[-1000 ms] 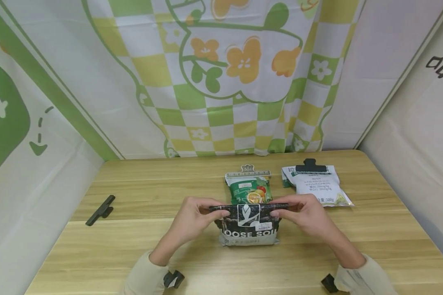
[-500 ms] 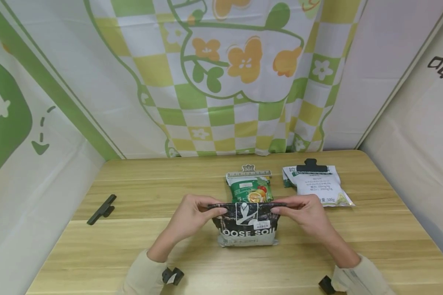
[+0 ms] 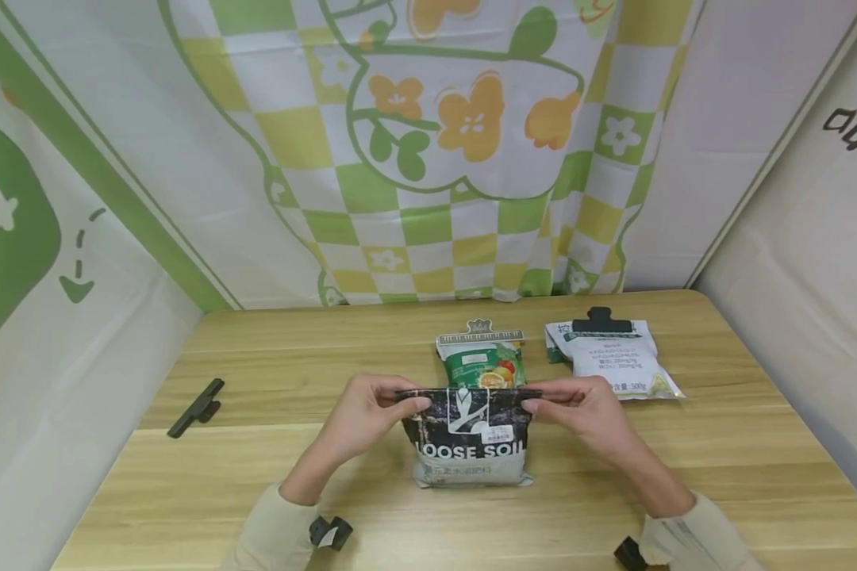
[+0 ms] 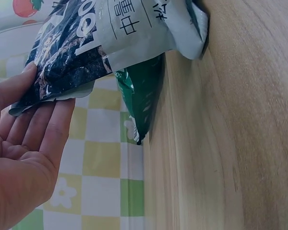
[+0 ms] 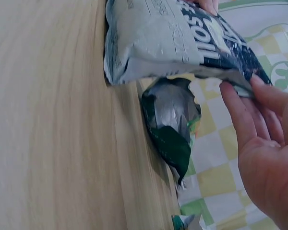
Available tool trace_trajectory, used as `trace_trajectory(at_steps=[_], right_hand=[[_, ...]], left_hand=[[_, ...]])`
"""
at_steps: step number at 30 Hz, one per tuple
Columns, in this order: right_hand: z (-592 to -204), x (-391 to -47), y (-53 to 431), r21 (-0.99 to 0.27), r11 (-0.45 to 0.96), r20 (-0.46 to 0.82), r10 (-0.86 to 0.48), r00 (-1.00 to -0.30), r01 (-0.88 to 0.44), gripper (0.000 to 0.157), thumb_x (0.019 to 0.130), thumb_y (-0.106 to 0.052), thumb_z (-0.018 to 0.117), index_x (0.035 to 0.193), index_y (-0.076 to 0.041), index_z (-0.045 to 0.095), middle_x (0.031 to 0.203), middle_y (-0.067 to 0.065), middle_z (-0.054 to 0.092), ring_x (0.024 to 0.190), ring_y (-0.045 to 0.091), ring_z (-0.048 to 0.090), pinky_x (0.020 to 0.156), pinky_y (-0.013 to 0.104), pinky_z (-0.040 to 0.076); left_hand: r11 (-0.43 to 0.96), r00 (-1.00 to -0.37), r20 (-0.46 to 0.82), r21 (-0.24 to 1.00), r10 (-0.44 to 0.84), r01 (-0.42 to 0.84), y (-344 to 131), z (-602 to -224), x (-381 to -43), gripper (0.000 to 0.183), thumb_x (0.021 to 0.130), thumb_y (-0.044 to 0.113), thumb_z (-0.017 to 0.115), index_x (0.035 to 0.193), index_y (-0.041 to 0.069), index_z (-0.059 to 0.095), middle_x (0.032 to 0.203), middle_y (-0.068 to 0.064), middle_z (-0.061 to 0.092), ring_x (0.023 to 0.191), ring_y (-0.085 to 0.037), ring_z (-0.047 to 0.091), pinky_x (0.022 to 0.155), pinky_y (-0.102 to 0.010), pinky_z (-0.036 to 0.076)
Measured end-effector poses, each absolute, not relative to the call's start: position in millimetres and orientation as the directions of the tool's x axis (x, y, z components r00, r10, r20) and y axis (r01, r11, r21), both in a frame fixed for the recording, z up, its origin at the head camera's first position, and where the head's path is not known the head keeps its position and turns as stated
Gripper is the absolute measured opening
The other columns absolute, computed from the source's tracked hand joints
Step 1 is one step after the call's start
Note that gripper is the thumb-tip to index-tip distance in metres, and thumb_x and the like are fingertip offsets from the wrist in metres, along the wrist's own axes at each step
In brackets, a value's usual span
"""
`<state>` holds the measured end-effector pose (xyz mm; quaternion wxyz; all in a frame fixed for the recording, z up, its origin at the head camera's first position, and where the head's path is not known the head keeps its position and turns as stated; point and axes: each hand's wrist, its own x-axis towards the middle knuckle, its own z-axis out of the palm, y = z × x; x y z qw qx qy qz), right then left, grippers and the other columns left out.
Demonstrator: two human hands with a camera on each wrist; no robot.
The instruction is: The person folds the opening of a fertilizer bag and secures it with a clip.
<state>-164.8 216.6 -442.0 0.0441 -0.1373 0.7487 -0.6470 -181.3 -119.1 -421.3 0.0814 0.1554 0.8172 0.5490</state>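
Observation:
A black and pale grey bag of loose soil [image 3: 468,452] stands upright on the wooden table in the head view. My left hand [image 3: 367,420] pinches its top left corner, thumb in front and fingers behind. At the top right corner my right hand [image 3: 584,412] pinches the bag the same way. Between the hands the top edge is drawn out straight and flat. The left wrist view shows the left thumb on the black part of the bag [image 4: 62,67]. In the right wrist view the right thumb and fingers [image 5: 239,108] hold the other corner.
Behind the soil bag sits a green packet [image 3: 471,366] with a decorated clip [image 3: 480,335] on top. A white packet [image 3: 617,365] with a black clip [image 3: 601,323] lies to its right. Another black clip [image 3: 196,408] rests on the table [image 3: 271,365] at the left. A checkered curtain hangs behind.
Both hands have shifted slightly left with the bag. The bag's lower front has come a little nearer, and more of its printed front shows. The clips and other packets have stayed put.

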Motion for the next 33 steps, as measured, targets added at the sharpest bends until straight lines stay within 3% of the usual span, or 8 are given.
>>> trace_trajectory(at_steps=[13,19,22,27,33], right_hand=[[-445.6,-163.1,207.9,-0.999,0.049,0.012,-0.226,-0.974,-0.024,0.035,0.088,0.001,0.079,0.118,0.018,0.068,0.11,0.015,0.081,0.087,0.016,0.081,0.082,0.037,0.065],[-449.1,-163.0,204.5,-0.998,0.046,-0.048,-0.235,-0.971,0.038,0.036,0.088,0.001,0.079,0.119,0.016,0.069,0.109,0.022,0.079,0.087,0.018,0.081,0.084,0.041,0.065],[-449.7,-162.7,203.5,-0.998,0.048,-0.053,-0.23,-0.972,0.043,0.036,0.088,0.002,0.079,0.119,0.016,0.07,0.109,0.023,0.079,0.087,0.019,0.081,0.084,0.04,0.065],[-449.2,-161.5,202.2,-0.999,0.034,-0.019,-0.24,-0.971,0.011,0.034,0.087,0.003,0.079,0.117,0.017,0.069,0.108,0.023,0.079,0.086,0.018,0.081,0.082,0.038,0.065],[-449.8,-161.2,202.2,-0.996,0.028,0.076,-0.273,-0.959,-0.087,0.028,0.087,0.007,0.076,0.112,0.018,0.07,0.103,0.01,0.082,0.086,0.016,0.081,0.079,0.037,0.065]], left_hand=[[0.377,-0.935,-0.054,0.922,0.351,0.088,-126.3,-427.7,-186.8,0.024,0.092,0.023,0.082,0.107,0.005,0.08,0.097,-0.012,0.083,0.078,-0.015,0.078,0.07,-0.036,0.065],[0.38,-0.92,-0.1,0.923,0.38,0.056,-131.8,-430.8,-189.7,0.027,0.092,0.023,0.082,0.108,0.001,0.079,0.092,-0.013,0.082,0.077,-0.015,0.078,0.072,-0.03,0.063],[0.38,-0.91,-0.108,0.923,0.399,0.057,-134.3,-429.5,-189.9,0.029,0.093,0.023,0.08,0.111,0.0,0.078,0.096,-0.014,0.082,0.08,-0.015,0.078,0.077,-0.032,0.064],[0.405,-0.892,-0.069,0.905,0.447,0.133,-139.2,-425.8,-188.3,0.027,0.096,0.021,0.077,0.116,0.004,0.079,0.106,-0.016,0.081,0.08,-0.015,0.078,0.075,-0.042,0.067],[0.414,-0.86,0.049,0.862,0.508,0.293,-144.4,-421.7,-184.0,0.026,0.098,0.015,0.073,0.121,0.003,0.077,0.117,-0.019,0.079,0.086,-0.01,0.079,0.077,-0.028,0.066]])
